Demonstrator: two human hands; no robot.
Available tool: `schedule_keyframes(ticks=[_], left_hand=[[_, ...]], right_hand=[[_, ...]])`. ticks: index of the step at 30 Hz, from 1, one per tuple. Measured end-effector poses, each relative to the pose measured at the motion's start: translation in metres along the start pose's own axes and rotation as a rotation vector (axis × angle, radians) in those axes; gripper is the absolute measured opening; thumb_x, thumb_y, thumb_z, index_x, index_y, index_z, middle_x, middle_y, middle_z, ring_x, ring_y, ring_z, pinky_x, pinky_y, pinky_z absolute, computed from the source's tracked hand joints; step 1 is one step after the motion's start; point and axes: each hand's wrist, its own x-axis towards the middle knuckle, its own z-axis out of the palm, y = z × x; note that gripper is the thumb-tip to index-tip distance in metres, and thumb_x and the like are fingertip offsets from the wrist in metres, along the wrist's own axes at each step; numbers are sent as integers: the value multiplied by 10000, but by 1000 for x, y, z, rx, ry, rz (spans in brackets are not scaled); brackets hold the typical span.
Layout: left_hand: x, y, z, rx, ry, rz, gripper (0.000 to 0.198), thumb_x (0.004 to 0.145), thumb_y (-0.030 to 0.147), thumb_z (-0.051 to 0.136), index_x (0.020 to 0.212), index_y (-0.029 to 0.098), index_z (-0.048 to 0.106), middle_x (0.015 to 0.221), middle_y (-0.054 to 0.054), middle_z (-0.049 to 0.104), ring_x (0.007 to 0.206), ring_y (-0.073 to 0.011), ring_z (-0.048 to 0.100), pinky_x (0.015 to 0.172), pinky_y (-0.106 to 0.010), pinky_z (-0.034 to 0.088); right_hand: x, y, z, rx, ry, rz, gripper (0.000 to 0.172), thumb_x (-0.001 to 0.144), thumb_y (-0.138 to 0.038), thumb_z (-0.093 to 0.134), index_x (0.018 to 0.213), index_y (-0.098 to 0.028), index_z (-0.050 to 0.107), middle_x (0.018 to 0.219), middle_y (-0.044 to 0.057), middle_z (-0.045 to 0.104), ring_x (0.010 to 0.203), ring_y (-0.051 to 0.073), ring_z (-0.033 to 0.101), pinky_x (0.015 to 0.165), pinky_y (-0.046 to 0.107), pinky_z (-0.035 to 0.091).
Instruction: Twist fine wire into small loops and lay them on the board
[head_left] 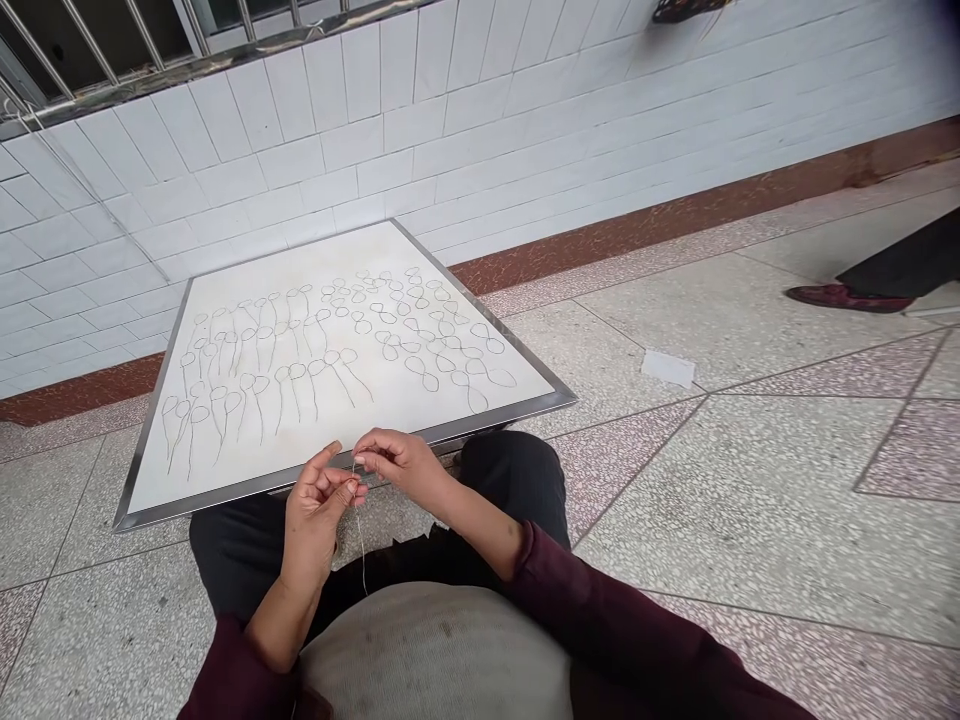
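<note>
My left hand (319, 505) and my right hand (401, 462) meet just in front of the near edge of a white board (247, 445). Both pinch a thin thread or wire (361, 540) whose loose end hangs down toward my lap. The board has a metal frame and rests tilted over my knees. Several rows of small looped thread pieces (337, 340) lie on it, round loops with tails on the left and figure-eight shapes on the right.
A white tiled wall (450, 110) with a brown skirting rises behind the board. The floor is speckled stone tile (750, 480). Another person's dark shoe (836, 295) and trouser leg are at the right edge. A small white scrap (667, 367) lies on the floor.
</note>
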Motion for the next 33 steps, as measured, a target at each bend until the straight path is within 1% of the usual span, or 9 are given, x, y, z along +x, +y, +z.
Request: schedule_keyframes(ticks=[4,7,14,18,22,27,29,31,33], left_hand=[[0,0,1,-25,28,-1,523,765,277,751,1246,199,561,745,23,657,715,-133,667,696,-267,538],[-2,1,2,-29,32,9,525,759,279,756,1239,191,561,722,28,656,694,-129,661,699,-271,536],[-2,0,4,-37,84,69,474,726,280,780,1148,190,583,667,51,641,620,-125,641,694,-287,525],[-1,-1,4,10,81,57,495,740,279,763,1179,184,554,660,46,642,616,-128,635,677,-281,513],[-1,-2,4,27,70,49,475,748,282,749,1173,188,558,656,51,626,619,-127,622,690,-292,512],[3,-5,2,5,103,67,448,746,273,746,1149,184,571,651,56,608,610,-121,609,677,-286,496],[7,-6,0,-39,150,72,484,740,274,751,1172,176,557,650,58,610,604,-116,606,688,-289,493],[9,-6,-2,-78,213,79,535,734,273,756,1209,170,532,672,51,627,617,-118,615,706,-296,494],[11,-5,-3,-95,274,98,570,739,274,755,1243,170,509,701,40,643,653,-125,630,733,-306,496]], right_hand=[[-1,-1,0,-22,-34,-19,120,786,-316,674,828,-204,664,703,-23,623,578,97,520,549,213,415],[-3,-5,2,-38,-16,-20,121,788,-321,676,815,-206,653,710,-21,625,572,96,518,535,209,403],[-2,-13,8,-89,-12,3,48,808,-247,634,773,-215,643,714,-25,612,575,98,498,545,210,414],[2,-12,7,-160,-63,-38,85,832,-199,590,786,-215,660,745,-14,601,626,110,521,572,214,426],[7,-9,5,-247,-108,-128,138,868,-170,553,831,-218,678,798,2,621,726,131,566,665,241,440],[17,-2,10,-333,-142,-193,148,902,-208,541,864,-226,682,829,2,625,733,130,572,684,250,429],[19,2,13,-271,-99,-156,162,922,-259,522,974,-234,673,881,9,632,693,120,569,670,251,442],[17,5,15,-195,-43,-75,234,948,-305,473,1116,-237,621,907,15,634,628,107,558,636,252,450],[11,8,16,-162,-19,-1,264,960,-343,445,1158,-228,576,875,11,635,589,105,548,606,254,446]])
